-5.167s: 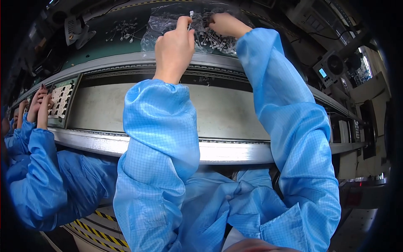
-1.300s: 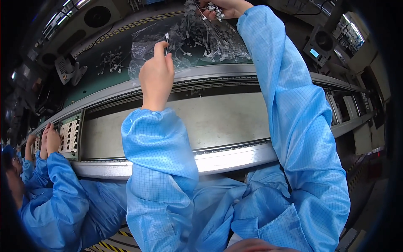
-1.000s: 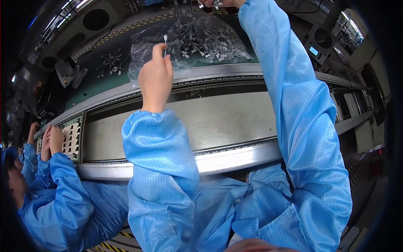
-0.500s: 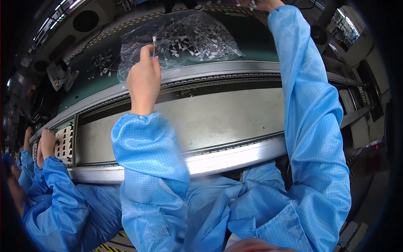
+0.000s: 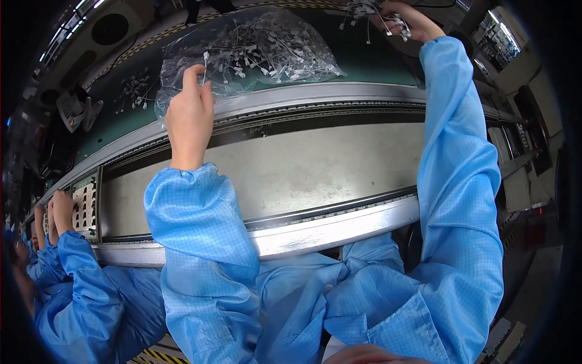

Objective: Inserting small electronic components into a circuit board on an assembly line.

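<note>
A short cable (image 5: pixel 206 59) with a white connector end stands up between the thumb and forefinger of my left hand (image 5: pixel 189 121), which is closed on it over the conveyor's far rail. At the far right, my right hand (image 5: pixel 413 22) is closed around a bunch of connector cables (image 5: pixel 366 8); several white ends dangle below it. Part of that bunch is cut off by the upper picture edge. Beyond my left hand lies a clear plastic bag (image 5: pixel 330 65) with many more such cables in and on it.
A loose pile of cables (image 5: pixel 134 91) lies on the green surface (image 5: pixel 379 71) left of the bag. The conveyor (image 5: pixel 327 151) runs across in front of me, with metal rails. At the left, a co-worker's hands (image 5: pixel 62 209) are at a board with pale parts (image 5: pixel 85 206).
My right hand has come down further into view, showing the cable bunch. My left hand keeps its pinch on the cable. The whole scene has shifted slightly left.
</note>
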{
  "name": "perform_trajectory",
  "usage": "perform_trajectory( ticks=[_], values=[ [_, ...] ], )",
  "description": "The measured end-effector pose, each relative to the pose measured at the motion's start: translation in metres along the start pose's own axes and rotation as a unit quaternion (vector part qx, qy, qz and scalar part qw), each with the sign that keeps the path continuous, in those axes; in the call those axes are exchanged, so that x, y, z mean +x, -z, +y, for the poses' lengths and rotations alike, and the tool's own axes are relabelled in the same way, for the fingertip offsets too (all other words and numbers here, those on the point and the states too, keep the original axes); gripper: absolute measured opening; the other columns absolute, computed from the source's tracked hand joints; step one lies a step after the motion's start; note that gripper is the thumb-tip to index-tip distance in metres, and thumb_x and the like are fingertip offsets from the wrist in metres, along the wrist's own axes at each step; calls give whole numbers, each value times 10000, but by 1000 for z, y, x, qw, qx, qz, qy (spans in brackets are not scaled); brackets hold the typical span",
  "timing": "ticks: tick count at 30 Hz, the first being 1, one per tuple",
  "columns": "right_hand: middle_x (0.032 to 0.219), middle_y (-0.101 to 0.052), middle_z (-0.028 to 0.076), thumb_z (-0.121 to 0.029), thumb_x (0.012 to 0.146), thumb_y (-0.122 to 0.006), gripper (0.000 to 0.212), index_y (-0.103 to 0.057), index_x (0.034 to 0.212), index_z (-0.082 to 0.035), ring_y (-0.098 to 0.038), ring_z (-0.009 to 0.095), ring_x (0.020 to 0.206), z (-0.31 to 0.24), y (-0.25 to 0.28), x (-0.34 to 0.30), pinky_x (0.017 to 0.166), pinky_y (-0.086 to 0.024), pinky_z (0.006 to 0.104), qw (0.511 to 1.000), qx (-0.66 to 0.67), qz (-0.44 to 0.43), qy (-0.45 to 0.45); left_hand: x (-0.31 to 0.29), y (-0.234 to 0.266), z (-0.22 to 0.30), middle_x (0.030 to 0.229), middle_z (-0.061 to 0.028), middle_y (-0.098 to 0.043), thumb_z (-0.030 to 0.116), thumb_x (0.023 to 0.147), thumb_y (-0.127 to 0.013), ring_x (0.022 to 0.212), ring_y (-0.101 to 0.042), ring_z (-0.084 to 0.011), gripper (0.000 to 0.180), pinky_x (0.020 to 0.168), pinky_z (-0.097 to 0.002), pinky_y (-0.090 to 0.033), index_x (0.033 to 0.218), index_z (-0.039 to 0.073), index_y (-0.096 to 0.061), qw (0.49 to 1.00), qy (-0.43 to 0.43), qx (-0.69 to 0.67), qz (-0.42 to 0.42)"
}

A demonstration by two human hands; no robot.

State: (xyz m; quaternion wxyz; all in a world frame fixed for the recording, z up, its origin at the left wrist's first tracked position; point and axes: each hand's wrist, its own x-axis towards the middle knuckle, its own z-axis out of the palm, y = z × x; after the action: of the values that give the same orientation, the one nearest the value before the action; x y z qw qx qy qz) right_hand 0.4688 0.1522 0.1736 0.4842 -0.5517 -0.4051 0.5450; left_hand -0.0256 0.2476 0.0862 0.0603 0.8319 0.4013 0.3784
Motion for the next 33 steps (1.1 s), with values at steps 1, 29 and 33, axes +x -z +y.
perform_trajectory(
  ticks=[1,29,33],
  values=[
    [560,-466,-2,-156,972,-452,261,-567,786,-13,-418,84,423,-2,-6,-11,368,-333,223,1000,-4,-23,-2,0,-1,0,826,-141,-724,186,994,-560,796,-702,-367,270,690,-459,-525,1257,125,-540,1000,0,-4,-1],
    [602,-588,61,-83,914,-477,185,-599,795,-9,-563,125,475,-7,-66,-19,394,-417,245,928,-327,158,-83,2,-3,0,817,-131,-725,187,997,-562,778,-712,-345,261,679,-433,-538,1250,123,-557,1000,-6,-15,-5],
    [606,-585,55,-90,893,-504,159,-615,820,-2,-544,125,460,-7,-66,-18,387,-409,257,924,-315,199,-88,3,-2,0,812,-125,-725,181,995,-565,775,-714,-338,266,682,-430,-540,1254,121,-556,1000,-11,-18,-2]
  ],
)
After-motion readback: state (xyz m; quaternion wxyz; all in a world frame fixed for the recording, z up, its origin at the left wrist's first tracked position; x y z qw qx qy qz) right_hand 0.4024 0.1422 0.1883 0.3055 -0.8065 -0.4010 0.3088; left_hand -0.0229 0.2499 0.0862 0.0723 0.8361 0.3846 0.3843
